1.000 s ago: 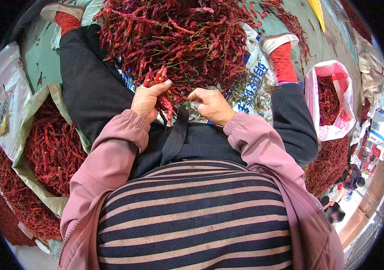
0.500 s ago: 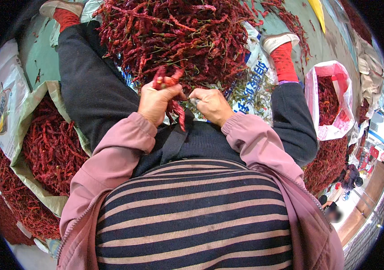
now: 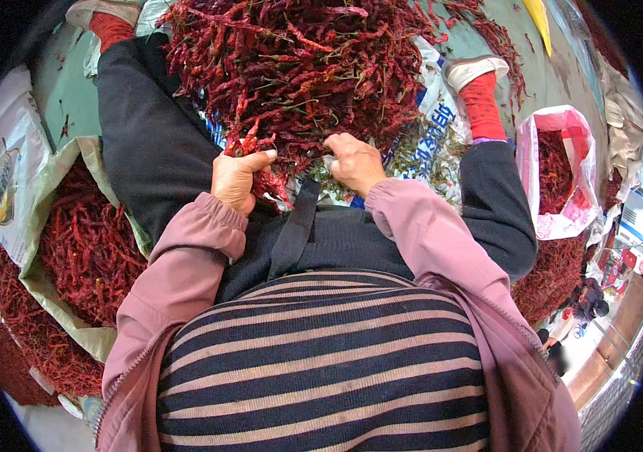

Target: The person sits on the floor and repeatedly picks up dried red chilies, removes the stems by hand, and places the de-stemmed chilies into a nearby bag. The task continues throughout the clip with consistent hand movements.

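Deep red, wrinkled dried chillies (image 3: 314,68) heaped just beyond both hands, a few dull green stems mixed in. Dusty pink sleeves (image 3: 186,256) running down to the wrists. Below the hands, a jumper (image 3: 321,369) in navy and tan horizontal stripes, black strap across. Black trousers (image 3: 148,143) either side, bright red socks (image 3: 481,102), grey-white shoes. Left of the left hand (image 3: 235,181), an olive-beige sack (image 3: 50,279) brimming dark red. Right of the right hand (image 3: 355,162), a pink-and-white bag (image 3: 562,222).

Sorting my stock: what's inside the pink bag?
The pink bag stands open and holds dried red chillies. Only the top layer shows; its walls hide how deep they go.
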A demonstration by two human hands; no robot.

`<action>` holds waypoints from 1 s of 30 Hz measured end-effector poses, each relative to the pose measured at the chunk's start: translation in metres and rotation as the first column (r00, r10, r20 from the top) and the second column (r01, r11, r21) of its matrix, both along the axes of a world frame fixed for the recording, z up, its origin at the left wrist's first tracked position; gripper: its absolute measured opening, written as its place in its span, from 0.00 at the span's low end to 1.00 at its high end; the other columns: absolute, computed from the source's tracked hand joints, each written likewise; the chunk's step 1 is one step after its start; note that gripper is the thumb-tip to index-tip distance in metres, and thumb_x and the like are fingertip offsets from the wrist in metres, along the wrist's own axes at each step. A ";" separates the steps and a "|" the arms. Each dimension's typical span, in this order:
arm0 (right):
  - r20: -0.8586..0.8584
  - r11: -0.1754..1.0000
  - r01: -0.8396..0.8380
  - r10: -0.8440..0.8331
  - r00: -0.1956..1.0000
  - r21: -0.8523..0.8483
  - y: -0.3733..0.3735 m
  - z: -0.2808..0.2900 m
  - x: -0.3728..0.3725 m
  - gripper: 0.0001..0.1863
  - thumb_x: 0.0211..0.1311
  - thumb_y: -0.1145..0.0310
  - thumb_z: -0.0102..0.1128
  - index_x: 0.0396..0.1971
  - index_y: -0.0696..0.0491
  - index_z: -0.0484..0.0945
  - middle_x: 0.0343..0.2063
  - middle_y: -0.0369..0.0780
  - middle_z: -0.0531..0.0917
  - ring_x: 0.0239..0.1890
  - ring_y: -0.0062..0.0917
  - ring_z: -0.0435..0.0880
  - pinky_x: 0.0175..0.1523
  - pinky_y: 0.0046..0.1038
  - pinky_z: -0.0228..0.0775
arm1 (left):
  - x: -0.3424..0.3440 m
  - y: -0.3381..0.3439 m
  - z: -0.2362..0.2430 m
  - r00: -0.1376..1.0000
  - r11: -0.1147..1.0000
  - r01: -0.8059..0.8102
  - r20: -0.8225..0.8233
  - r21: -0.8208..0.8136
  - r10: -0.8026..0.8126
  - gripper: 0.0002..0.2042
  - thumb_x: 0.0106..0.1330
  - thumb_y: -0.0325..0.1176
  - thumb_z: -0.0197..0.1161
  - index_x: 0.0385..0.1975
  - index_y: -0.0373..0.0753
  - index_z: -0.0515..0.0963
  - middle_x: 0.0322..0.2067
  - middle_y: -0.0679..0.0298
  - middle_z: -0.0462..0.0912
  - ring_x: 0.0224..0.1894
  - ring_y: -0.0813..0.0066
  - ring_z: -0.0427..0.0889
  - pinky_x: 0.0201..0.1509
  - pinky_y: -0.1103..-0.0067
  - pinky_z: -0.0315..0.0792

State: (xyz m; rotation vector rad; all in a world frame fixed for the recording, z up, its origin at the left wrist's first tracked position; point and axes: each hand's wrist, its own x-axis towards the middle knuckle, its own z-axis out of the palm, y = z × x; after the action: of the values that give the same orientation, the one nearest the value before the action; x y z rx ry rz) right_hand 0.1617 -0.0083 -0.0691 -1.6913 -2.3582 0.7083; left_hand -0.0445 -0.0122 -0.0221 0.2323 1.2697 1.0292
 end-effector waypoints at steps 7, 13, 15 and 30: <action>0.049 0.999 0.007 -0.005 0.999 -0.039 0.010 0.000 -0.006 0.09 0.44 0.66 0.53 0.27 0.53 0.71 0.28 0.42 0.74 0.29 0.38 0.75 0.32 0.34 0.69 | -0.006 -0.004 -0.019 0.995 0.998 0.059 0.079 -0.014 -0.058 0.06 0.51 0.24 0.59 0.27 0.37 0.69 0.14 0.67 0.68 0.15 0.76 0.67 0.20 0.77 0.67; -0.348 0.840 0.238 -0.437 0.830 -0.487 0.009 0.014 0.015 0.09 0.46 0.69 0.56 0.28 0.56 0.72 0.20 0.42 0.76 0.20 0.29 0.75 0.27 0.28 0.67 | 0.008 0.002 -0.009 0.993 0.996 0.092 0.081 -0.006 -0.091 0.04 0.52 0.24 0.57 0.28 0.34 0.73 0.22 0.61 0.77 0.22 0.73 0.75 0.26 0.79 0.71; -0.363 0.705 0.281 -0.614 0.701 -0.651 0.008 0.023 0.015 0.06 0.47 0.73 0.56 0.27 0.58 0.71 0.17 0.40 0.76 0.16 0.19 0.73 0.22 0.23 0.65 | 0.015 0.004 -0.008 0.990 0.996 0.089 0.114 -0.017 -0.087 0.05 0.52 0.24 0.56 0.28 0.34 0.73 0.22 0.61 0.77 0.22 0.73 0.75 0.26 0.79 0.71; -0.297 0.972 -0.019 0.091 0.950 0.236 0.000 0.076 -0.012 0.12 0.38 0.75 0.55 0.27 0.51 0.67 0.24 0.40 0.71 0.26 0.36 0.74 0.26 0.33 0.67 | 0.033 0.009 0.006 0.951 0.987 0.159 0.264 0.036 -0.162 0.09 0.54 0.25 0.56 0.35 0.31 0.73 0.30 0.58 0.78 0.30 0.70 0.78 0.37 0.76 0.72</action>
State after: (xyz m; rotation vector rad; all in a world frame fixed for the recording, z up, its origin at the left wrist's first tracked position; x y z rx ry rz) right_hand 0.1501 -0.0087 0.0065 -1.3186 -2.1801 0.6249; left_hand -0.0116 -0.0037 -0.0160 0.1972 0.9838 0.8964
